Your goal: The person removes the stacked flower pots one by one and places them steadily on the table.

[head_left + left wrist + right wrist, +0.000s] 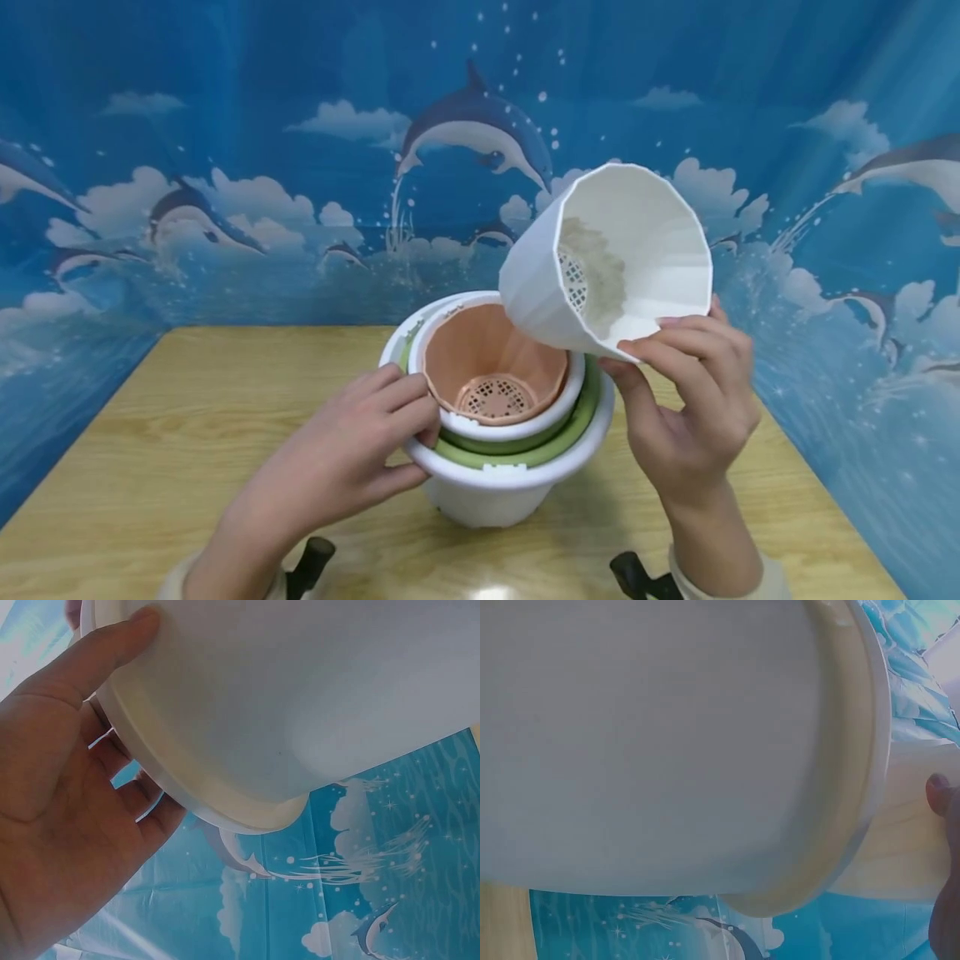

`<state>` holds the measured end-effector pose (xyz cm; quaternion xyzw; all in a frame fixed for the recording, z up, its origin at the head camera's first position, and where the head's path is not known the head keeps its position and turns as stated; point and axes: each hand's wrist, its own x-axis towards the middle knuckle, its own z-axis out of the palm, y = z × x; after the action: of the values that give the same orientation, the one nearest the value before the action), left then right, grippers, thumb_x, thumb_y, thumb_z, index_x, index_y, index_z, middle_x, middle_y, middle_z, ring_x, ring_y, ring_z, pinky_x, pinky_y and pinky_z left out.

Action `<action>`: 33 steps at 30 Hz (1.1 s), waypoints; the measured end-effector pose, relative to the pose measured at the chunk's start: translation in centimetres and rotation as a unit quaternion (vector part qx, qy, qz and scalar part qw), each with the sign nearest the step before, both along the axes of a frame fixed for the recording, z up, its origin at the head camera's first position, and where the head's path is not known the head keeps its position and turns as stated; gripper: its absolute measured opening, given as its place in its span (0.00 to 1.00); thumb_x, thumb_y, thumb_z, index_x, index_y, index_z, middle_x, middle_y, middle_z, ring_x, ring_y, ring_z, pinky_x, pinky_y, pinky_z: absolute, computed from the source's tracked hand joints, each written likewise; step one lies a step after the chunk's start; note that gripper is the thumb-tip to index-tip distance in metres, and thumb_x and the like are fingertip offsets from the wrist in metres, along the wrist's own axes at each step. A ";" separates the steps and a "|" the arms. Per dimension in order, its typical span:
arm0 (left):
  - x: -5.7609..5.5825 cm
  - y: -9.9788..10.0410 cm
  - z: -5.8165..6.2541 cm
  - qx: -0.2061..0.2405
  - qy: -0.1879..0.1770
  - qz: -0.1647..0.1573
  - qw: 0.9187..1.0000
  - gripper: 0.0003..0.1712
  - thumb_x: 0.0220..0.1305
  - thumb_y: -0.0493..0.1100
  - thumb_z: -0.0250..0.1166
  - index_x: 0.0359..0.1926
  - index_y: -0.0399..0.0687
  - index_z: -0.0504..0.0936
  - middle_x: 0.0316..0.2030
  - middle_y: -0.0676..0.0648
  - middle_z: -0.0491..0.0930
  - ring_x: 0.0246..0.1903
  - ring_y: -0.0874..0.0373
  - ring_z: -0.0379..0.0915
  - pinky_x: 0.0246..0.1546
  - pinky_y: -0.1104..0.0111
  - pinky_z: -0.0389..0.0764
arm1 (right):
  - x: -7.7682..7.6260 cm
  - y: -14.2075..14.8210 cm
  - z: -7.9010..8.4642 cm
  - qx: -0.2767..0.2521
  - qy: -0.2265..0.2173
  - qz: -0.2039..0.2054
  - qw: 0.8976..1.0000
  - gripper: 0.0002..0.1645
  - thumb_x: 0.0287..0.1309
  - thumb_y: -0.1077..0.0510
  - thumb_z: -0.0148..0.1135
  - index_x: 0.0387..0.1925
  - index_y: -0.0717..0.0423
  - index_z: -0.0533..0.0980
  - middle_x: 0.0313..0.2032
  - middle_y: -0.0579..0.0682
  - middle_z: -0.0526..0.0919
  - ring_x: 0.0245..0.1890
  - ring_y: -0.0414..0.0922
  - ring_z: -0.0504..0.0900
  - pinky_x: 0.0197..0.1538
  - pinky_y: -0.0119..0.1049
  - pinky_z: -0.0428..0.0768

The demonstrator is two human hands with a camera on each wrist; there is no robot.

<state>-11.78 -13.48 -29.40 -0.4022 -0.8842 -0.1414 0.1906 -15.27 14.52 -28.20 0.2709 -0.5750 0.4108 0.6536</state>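
- Right hand (686,396) was grasping the raised white pot (607,258) by one side of its rim, fingers on the inner side and thumb outside.
- This pot hung tilted above the table (150,467), to the right of the middle of the far edge. Whether its bottom touched the pots below, it was not possible to tell.
- Left hand (371,446) was pinching the rim of the outer white pot (491,500), on its left side.
- The outer pot stood on the table, about midway between the left and right edges; inside it were nested a green pot (517,455), an inner white pot (495,432) and a brown pot (491,350).
- Slipping seemed the first risk: the raised pot was held at only one place, so its weight could turn it downward.
- Its low bottom could also knock the brown pot's rim.
- If the left hand pulled too strongly, the nested pots could perhaps tip, because the base looked narrower than the rim.
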 end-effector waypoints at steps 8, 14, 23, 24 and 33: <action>0.0 0.1 0.0 0.003 0.009 -0.002 1.000 0.19 0.49 0.48 0.76 0.32 0.61 0.71 0.36 0.62 0.69 0.38 0.64 0.62 0.38 0.67 0.70 | -0.3 0.4 0.1 -0.013 0.006 -0.011 1.000 0.24 0.51 0.45 0.76 0.23 0.65 0.82 0.26 0.60 0.81 0.39 0.57 0.79 0.63 0.66 0.69; 0.1 0.1 0.0 0.001 0.008 0.006 1.000 0.19 0.49 0.48 0.76 0.32 0.62 0.71 0.36 0.62 0.69 0.38 0.64 0.61 0.37 0.68 0.70 | -0.8 0.6 0.1 -0.019 0.020 -0.030 0.999 0.23 0.51 0.46 0.76 0.23 0.64 0.82 0.25 0.60 0.81 0.37 0.57 0.79 0.63 0.65 0.69; 0.2 0.2 0.1 -0.003 -0.004 0.015 1.000 0.19 0.49 0.48 0.76 0.32 0.63 0.71 0.37 0.63 0.69 0.39 0.64 0.61 0.38 0.68 0.70 | -2.4 2.4 -0.8 0.018 -0.006 -0.071 0.997 0.22 0.53 0.47 0.74 0.26 0.64 0.84 0.25 0.61 0.81 0.32 0.62 0.76 0.62 0.62 0.72; 0.2 0.2 0.1 -0.004 -0.007 0.017 1.000 0.19 0.49 0.49 0.76 0.32 0.63 0.71 0.37 0.63 0.69 0.39 0.65 0.61 0.38 0.68 0.70 | -2.5 2.6 -0.8 0.024 -0.012 -0.075 0.997 0.22 0.53 0.46 0.74 0.26 0.64 0.84 0.25 0.62 0.81 0.32 0.63 0.76 0.61 0.60 0.72; 0.2 0.3 0.3 -0.007 -0.016 0.020 1.000 0.18 0.51 0.49 0.75 0.33 0.63 0.71 0.37 0.63 0.69 0.39 0.65 0.61 0.38 0.68 0.70 | -4.0 4.5 -1.6 0.063 -0.088 -0.131 0.985 0.28 0.56 0.40 0.68 0.28 0.64 0.83 0.26 0.61 0.82 0.32 0.61 0.73 0.51 0.41 0.62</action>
<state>-11.63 -13.20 -29.15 -0.3834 -0.8960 -0.1374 0.1766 -19.26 18.98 -29.83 0.1960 -0.6858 0.3068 0.6302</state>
